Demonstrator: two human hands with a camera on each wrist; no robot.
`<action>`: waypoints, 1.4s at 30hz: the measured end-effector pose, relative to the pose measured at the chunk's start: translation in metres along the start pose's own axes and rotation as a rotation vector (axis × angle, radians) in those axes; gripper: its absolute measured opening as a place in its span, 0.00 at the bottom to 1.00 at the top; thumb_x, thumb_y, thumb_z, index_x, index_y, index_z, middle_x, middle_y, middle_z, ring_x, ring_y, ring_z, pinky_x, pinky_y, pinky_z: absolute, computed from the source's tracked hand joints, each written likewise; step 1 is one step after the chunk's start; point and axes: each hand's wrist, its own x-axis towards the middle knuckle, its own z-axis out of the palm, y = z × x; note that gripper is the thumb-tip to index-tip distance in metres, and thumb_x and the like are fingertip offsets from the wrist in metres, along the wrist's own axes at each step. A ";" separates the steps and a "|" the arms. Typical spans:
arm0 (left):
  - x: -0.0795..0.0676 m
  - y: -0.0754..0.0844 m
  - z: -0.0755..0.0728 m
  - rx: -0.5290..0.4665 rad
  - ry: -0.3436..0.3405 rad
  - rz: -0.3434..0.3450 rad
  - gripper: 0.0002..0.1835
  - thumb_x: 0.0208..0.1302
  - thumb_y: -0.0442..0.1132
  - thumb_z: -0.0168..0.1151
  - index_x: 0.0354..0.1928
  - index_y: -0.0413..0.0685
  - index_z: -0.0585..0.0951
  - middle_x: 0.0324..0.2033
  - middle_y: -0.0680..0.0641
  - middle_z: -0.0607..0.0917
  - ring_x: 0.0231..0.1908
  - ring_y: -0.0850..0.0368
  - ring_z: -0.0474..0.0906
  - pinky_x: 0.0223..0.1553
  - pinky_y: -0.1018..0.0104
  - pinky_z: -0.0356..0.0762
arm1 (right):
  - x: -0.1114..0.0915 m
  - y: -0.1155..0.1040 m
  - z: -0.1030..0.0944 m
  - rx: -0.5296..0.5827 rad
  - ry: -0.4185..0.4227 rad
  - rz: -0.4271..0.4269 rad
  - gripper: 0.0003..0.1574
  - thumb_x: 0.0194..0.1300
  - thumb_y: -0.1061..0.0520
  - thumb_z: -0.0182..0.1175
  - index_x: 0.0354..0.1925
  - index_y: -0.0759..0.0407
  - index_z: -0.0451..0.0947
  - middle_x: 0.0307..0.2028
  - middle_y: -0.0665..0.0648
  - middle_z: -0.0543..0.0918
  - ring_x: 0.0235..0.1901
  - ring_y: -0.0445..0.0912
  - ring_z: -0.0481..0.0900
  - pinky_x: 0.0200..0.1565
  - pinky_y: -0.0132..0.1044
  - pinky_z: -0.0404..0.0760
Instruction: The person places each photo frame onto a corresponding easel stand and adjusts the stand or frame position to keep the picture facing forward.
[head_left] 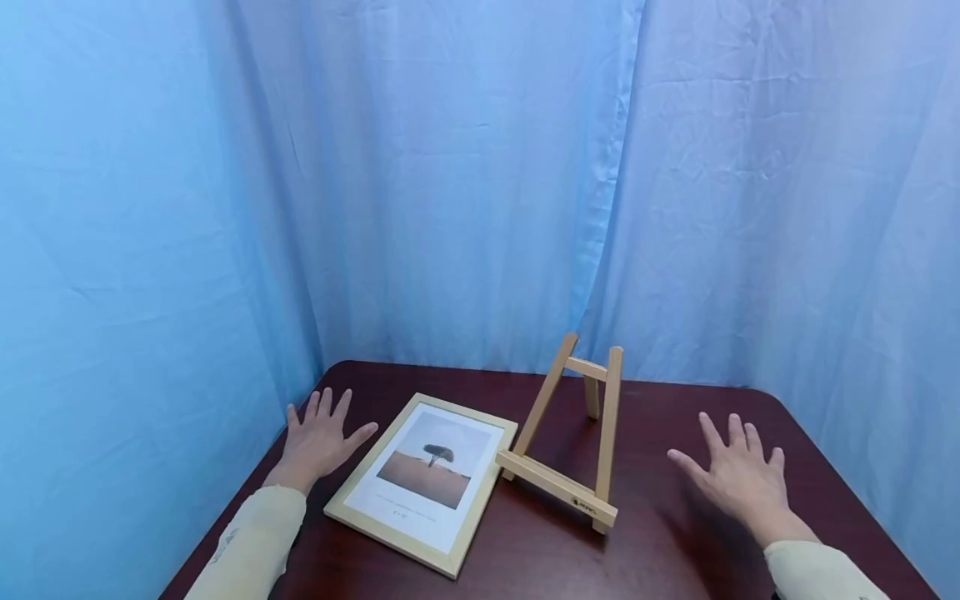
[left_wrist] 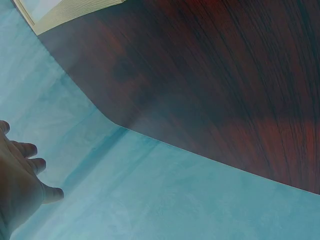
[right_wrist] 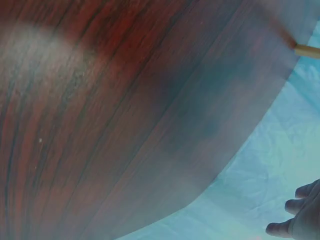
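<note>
A pale wooden picture frame [head_left: 397, 540] lies face up on the dark red table, holding a print of a lone tree. Just right of it stands a small wooden easel [head_left: 609, 417], its lower ledge close to the frame's right side. My left hand [head_left: 318, 446] is spread left of the frame, holding nothing; part of that hand [left_wrist: 20, 185] shows at the edge of the left wrist view. To the right of the easel my right hand [head_left: 742, 479] is spread with fingers apart, also holding nothing. A corner of the frame [left_wrist: 80, 12] appears in the left wrist view.
The dark wood-grain table [head_left: 675, 417] has rounded far corners. Light blue curtains [head_left: 465, 183] hang behind it and along both sides. A wooden end piece [right_wrist: 307, 51], likely the easel's, shows in the right wrist view.
</note>
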 end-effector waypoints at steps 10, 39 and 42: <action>0.000 -0.003 0.001 -0.010 -0.030 -0.019 0.52 0.66 0.73 0.46 0.74 0.35 0.59 0.70 0.24 0.57 0.70 0.26 0.49 0.64 0.24 0.37 | -0.001 -0.018 -0.004 0.009 0.101 -0.037 0.57 0.67 0.24 0.48 0.72 0.66 0.58 0.62 0.82 0.63 0.57 0.78 0.64 0.48 0.73 0.66; 0.002 0.004 -0.005 -0.064 -0.093 -0.020 0.45 0.69 0.66 0.51 0.71 0.34 0.65 0.62 0.26 0.71 0.61 0.27 0.67 0.57 0.32 0.66 | -0.021 -0.101 -0.028 0.274 0.166 -0.090 0.39 0.72 0.37 0.55 0.66 0.64 0.71 0.50 0.68 0.80 0.43 0.61 0.81 0.38 0.60 0.78; 0.003 0.005 -0.006 -0.069 -0.100 -0.022 0.44 0.69 0.66 0.50 0.71 0.34 0.65 0.62 0.26 0.71 0.61 0.28 0.68 0.58 0.33 0.67 | -0.022 -0.109 -0.030 0.303 0.164 -0.095 0.37 0.72 0.38 0.55 0.65 0.64 0.72 0.46 0.64 0.82 0.38 0.55 0.81 0.36 0.56 0.78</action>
